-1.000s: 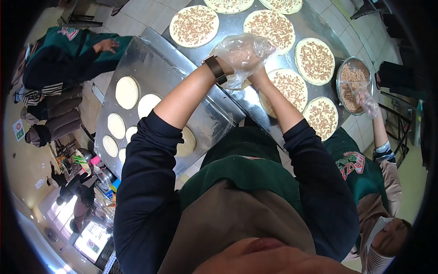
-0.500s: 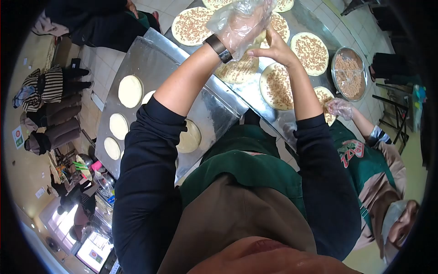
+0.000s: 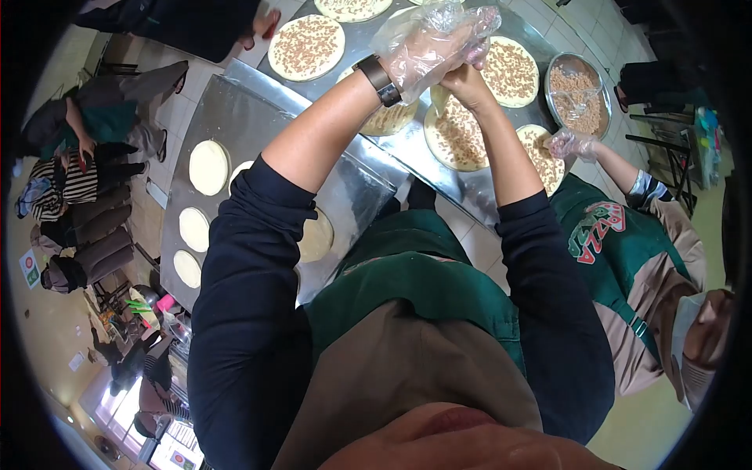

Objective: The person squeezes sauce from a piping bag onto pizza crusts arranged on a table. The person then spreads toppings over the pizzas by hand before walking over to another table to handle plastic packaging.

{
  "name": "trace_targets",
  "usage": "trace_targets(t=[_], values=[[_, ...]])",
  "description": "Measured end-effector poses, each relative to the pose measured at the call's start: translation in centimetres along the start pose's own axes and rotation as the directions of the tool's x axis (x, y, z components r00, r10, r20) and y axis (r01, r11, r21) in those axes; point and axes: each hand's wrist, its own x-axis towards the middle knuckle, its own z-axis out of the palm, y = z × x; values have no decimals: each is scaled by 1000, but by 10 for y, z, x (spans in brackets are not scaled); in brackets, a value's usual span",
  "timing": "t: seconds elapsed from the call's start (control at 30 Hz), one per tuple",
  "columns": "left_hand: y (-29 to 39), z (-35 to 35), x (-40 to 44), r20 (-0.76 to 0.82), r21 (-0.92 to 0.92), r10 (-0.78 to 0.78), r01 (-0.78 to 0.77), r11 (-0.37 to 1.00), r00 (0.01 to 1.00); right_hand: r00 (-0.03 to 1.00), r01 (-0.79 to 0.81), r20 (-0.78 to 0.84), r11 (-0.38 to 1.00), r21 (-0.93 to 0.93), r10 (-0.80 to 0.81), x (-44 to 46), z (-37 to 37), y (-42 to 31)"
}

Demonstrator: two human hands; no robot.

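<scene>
My left hand (image 3: pixel 431 55), in a loose clear plastic glove and with a dark wristwatch (image 3: pixel 377 81), is over the metal table with its fingers curled in. My bare right hand (image 3: pixel 468 88) meets it, fingers closed. A pale yellowish strip (image 3: pixel 439 96) shows just below the right hand; its kind cannot be made out. Beneath my hands lie a round dough base with brown crumbled topping (image 3: pixel 457 141) and another topped base (image 3: pixel 389 119), both partly covered by my hands or arm.
More topped bases (image 3: pixel 306 48) lie around. Plain dough rounds (image 3: pixel 208 168) sit on the left metal table (image 3: pixel 258 117). A metal bowl (image 3: pixel 601 129) of brown crumbs stands right. A co-worker's gloved hand (image 3: pixel 572 146) touches a base. Other people stand left.
My right hand's fingers, spread before, have closed by the left hand. The view has shifted, so the bowl and bases appear further left. People at the left have moved.
</scene>
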Motion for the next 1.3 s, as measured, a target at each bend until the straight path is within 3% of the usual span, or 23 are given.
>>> trace_targets(t=[0.07, 0.13, 0.17, 0.27, 0.3, 0.33, 0.4, 0.53, 0.67, 0.7, 0.73, 0.77, 0.8, 0.87, 0.9, 0.93, 1.0, 1.07, 1.13, 1.17, 1.23, 1.27, 1.3], values=[[4, 8, 10, -10, 123, 85, -83, 989, 996, 994, -23, 95, 971, -240, 48, 0, -17, -1], [19, 5, 30, 101, -275, -53, 79, 958, 993, 1000, -8, 3, 958, -287, 9, 8, -32, 31], [34, 1, 35, 96, -90, -23, 32, 995, 995, 1000, -18, -27, 974, -226, 12, 11, -41, 40], [29, 12, 50, -8, 4, 21, -21, 1000, 1000, 988, 2, -152, 996, -85, -15, 20, -53, 64], [23, 16, 56, 144, -73, -51, 62, 995, 988, 981, -47, -188, 999, -21, 42, 26, -58, 71], [12, 28, 58, 146, -70, -58, 68, 995, 988, 970, -93, -220, 995, 45, 101, 32, -62, 80], [-20, 65, 53, 461, -183, -283, 402, 897, 841, 973, -48, -225, 998, 33, 54, 48, -66, 108], [-71, 118, 53, 554, -348, -342, 584, 733, 759, 973, -17, -231, 999, 34, 25, 55, -55, 136], [-54, 101, 45, 200, -277, -20, 76, 958, 980, 960, -34, -278, 999, 1, 33, 52, -53, 137], [-52, 98, 46, 115, -224, 85, -58, 973, 990, 936, -103, -320, 982, 159, 150, 55, -60, 139], [-54, 98, 49, 118, -228, 88, -59, 972, 989, 902, -155, -342, 936, 315, 264, 57, -66, 130], [-55, 100, 54, 256, -156, 59, -19, 988, 965, 905, -175, -370, 977, 124, 209, 57, -76, 120], [-57, 102, 56, 387, -79, 20, 12, 997, 922, 902, -177, -377, 976, 124, 212, 57, -83, 123], [-61, 106, 56, 422, -110, 17, 32, 993, 906, 933, -104, -308, 960, 260, 185, 57, -93, 132], [-63, 107, 56, 454, -130, 10, 55, 990, 891, 905, -100, -318, 869, 485, 282, 60, -85, 133], [-64, 106, 57, 485, -146, 2, 79, 986, 875, 904, -98, -323, 870, 484, 281, 59, -72, 135], [-64, 103, 54, 410, -148, 85, -26, 989, 908, 933, -29, -357, 981, -193, -43, 49, -46, 143], [-64, 104, 54, 335, -142, 170, -128, 982, 927, 912, 52, -367, 936, -347, -186, 52, -45, 154], [-68, 107, 56, 418, -134, 73, -18, 991, 905, 918, -108, -367, 986, 125, 147, 68, -66, 176], [-67, 108, 58, 423, -135, 76, -20, 991, 903, 913, -113, -357, 963, 244, 198, 67, -83, 170], [-55, 99, 65, 648, 81, -77, 31, 996, 758, 918, -90, -365, 977, 195, 157, 61, -97, 139], [-49, 95, 68, 649, 79, -74, 30, 996, 757, 922, -63, -369, 987, 145, 114, 56, -100, 128], [-45, 91, 71, 688, 85, -130, 99, 991, 714, 872, -214, -386, 944, 250, 300, 54, -90, 118]])
